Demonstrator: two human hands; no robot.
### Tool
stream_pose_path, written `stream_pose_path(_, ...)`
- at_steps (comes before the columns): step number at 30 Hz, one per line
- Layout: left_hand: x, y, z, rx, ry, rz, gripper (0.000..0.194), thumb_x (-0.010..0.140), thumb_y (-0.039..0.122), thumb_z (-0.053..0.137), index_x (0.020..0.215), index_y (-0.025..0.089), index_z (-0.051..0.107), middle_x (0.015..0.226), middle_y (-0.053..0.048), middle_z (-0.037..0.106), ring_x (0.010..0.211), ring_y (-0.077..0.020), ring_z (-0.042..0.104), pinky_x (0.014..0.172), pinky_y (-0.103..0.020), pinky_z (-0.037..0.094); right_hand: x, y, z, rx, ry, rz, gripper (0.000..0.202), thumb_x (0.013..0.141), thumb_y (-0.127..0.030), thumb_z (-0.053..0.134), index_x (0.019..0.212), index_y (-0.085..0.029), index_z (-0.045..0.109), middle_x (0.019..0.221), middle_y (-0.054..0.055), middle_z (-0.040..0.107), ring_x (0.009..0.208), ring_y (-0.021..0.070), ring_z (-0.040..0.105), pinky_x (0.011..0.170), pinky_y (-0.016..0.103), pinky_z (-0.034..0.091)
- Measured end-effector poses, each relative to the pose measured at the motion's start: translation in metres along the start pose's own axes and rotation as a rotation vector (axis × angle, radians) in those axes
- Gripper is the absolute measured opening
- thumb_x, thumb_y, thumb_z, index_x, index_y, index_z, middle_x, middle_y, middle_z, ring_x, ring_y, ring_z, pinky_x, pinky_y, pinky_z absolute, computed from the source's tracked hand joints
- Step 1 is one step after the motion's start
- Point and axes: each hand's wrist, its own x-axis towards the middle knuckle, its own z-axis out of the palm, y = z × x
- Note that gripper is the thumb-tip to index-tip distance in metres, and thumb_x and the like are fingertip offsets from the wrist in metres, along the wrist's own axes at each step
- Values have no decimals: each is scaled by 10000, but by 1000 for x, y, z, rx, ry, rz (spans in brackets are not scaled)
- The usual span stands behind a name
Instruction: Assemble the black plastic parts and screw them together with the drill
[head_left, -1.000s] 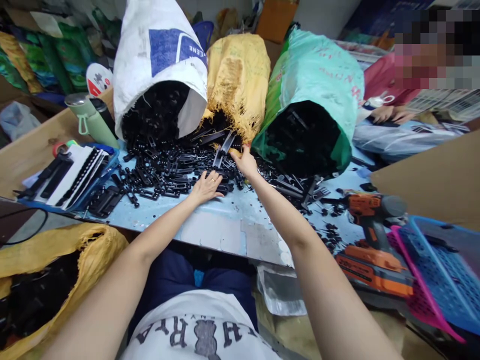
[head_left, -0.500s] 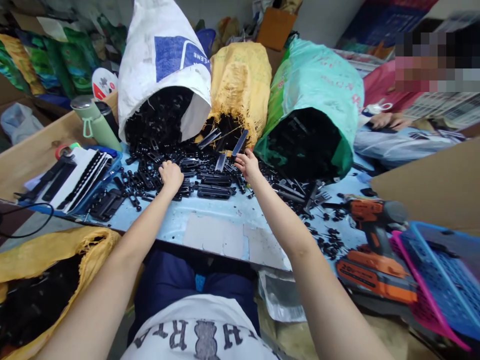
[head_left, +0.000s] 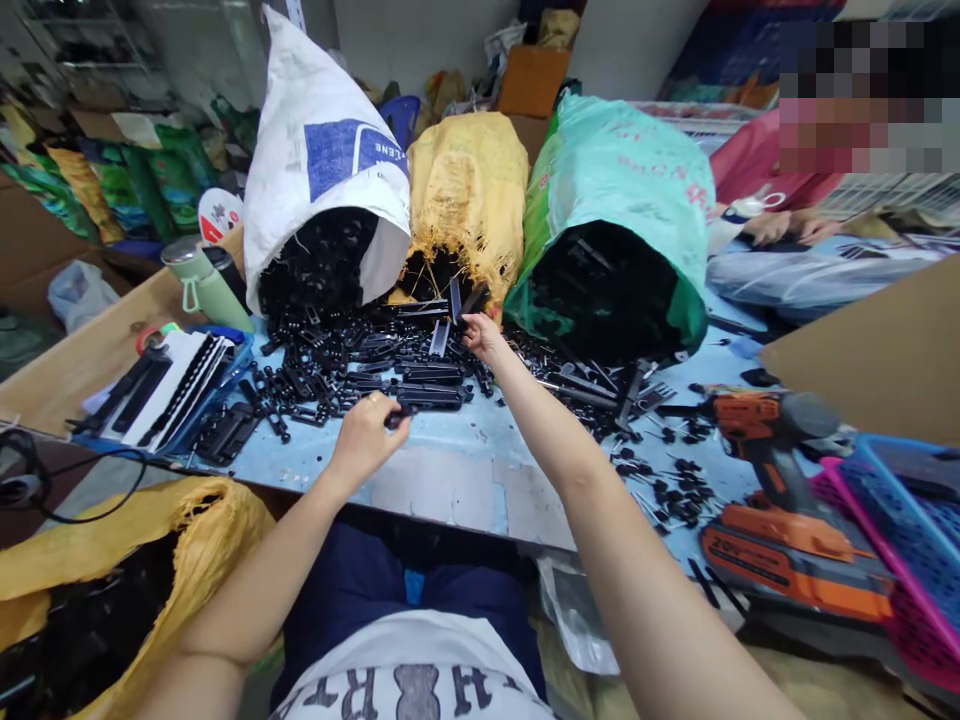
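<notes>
My left hand (head_left: 370, 432) is closed on a small black part (head_left: 397, 416) above the front of the blue table (head_left: 442, 435). Farther back, my right hand (head_left: 482, 338) has its fingers on a dark strip-like part (head_left: 472, 300) at the mouth of the yellow sack (head_left: 469, 190). A lighter metal-looking strip (head_left: 455, 299) stands just left of it. Between the hands lies a pile of black parts (head_left: 431, 374), some long and some small. The white sack (head_left: 330, 150) and the green sack (head_left: 622, 170) lie open, with black parts inside.
An orange cordless drill (head_left: 780, 500) lies at the right beside blue and pink baskets (head_left: 915, 500). At the left are a blue tray (head_left: 169, 390) of strips and a green bottle (head_left: 206, 290). Another person's hands (head_left: 787, 228) are at the back right.
My left hand has come off the pile toward me and to the right, now with a small black part in it. The strip by my right hand has shifted and tilts differently.
</notes>
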Motion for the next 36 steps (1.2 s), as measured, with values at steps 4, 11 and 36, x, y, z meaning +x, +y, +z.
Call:
stream_pose_path(4,-8,19,1,246,-496,-21,116,711,261,672,743,162,621,785,-77,632,777,-237,629,678,-320,481,11,2,13,-125,106,-29,199,625,-286,569,750,-209,434,614,-62,510,550,96,503,511,209,429)
stream_pose_path(11,-26,20,54,5,-442,117,183,767,301,661,867,167,585,925,-98,625,924,-251,594,770,-347,476,-7,-1,5,-447,362,-170,378,764,-277,477,1124,-172,436,1006,76,592,954,203,572,820,359,474)
stream_pose_path(36,-57,1,56,-509,-112,-229,307,896,284,437,1168,220,565,1062,-75,627,911,-177,618,780,-323,524,-238,37,-79,-1594,-516,-585,536,870,-498,453,1363,-291,425,1044,141,555,895,284,548,760,431,460)
